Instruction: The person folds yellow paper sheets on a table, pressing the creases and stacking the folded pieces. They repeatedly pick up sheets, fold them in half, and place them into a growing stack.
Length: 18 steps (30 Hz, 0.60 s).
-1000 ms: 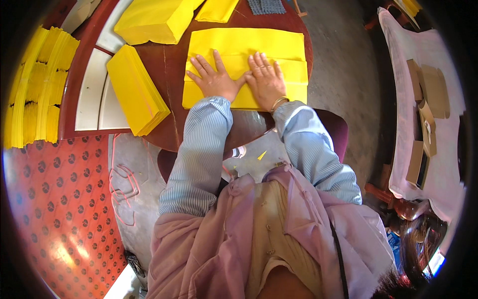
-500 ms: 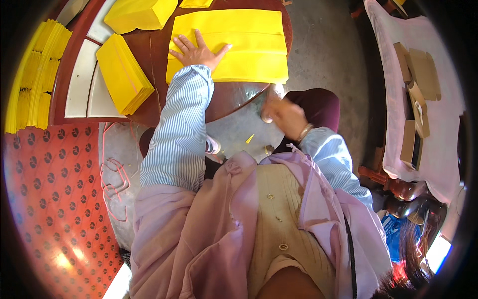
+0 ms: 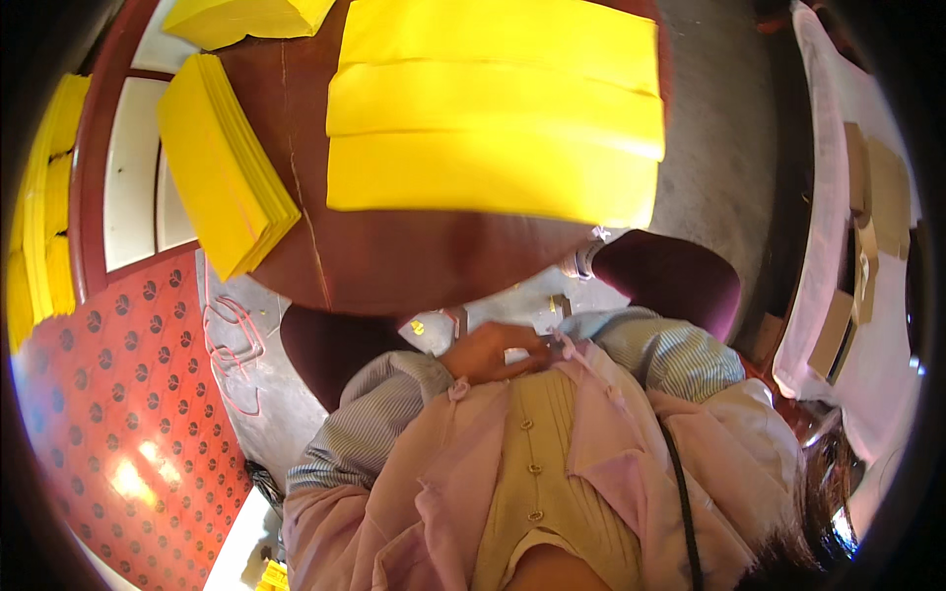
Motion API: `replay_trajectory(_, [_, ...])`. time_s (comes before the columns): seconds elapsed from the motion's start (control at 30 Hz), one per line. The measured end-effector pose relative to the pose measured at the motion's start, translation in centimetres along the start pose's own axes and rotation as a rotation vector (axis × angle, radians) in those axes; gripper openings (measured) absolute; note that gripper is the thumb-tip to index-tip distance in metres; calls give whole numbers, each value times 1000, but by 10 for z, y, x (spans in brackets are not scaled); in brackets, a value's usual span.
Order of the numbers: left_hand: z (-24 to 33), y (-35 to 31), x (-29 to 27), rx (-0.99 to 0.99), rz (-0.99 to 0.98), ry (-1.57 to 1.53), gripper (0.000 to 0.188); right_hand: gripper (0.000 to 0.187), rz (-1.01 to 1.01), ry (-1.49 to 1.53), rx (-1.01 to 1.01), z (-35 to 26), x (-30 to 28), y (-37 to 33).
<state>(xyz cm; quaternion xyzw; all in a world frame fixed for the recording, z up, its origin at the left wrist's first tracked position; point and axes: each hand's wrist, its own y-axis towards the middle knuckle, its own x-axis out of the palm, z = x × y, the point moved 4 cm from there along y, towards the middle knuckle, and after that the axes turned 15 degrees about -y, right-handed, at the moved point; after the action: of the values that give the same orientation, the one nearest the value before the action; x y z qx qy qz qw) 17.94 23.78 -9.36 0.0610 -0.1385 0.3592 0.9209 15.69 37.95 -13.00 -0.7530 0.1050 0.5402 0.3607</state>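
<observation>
Yellow folded sheet (image 3: 493, 108) flat on round wooden counter (image 3: 394, 256), untouched, left hand (image 3: 488, 353) at chest by pink shirt (image 3: 552, 463), fingers curled together, right hand hidden, yellow stack (image 3: 222, 172) nearby.

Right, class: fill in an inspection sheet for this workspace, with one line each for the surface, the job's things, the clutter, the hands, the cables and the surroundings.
Surface: round dark wooden table, cracked near its left side.
Job's things: large folded yellow sheets lying flat on the table.
Clutter: stack of yellow sheets on the left, another yellow pile at the top edge.
Hands: left hand drawn in against the chest, off the table, holding nothing visible; right hand hidden, only its striped sleeve shows.
Cables: dark cord over the person's clothing.
Surroundings: red patterned floor; white cloth with brown cardboard pieces on the right.
</observation>
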Motion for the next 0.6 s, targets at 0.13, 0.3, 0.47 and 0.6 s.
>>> replay_trajectory(0.13, [-28, 8, -22, -110, -142, -277, 15, 26, -41, 48, -72, 22, 0, 21])
replay_trajectory(0.3, [-14, 9, -33, -112, -164, -295, 16, 26, -90, 84, -116, 28, -13, 20])
replay_trajectory(0.47, [3, 6, -29, -63, -177, -190, 16, 25, -83, 34, -139, 20, -13, 12])
replay_trajectory(0.6, [5, -2, -17, -7, -184, -86, 17, 25, -98, -5, -164, 8, 11, 6])
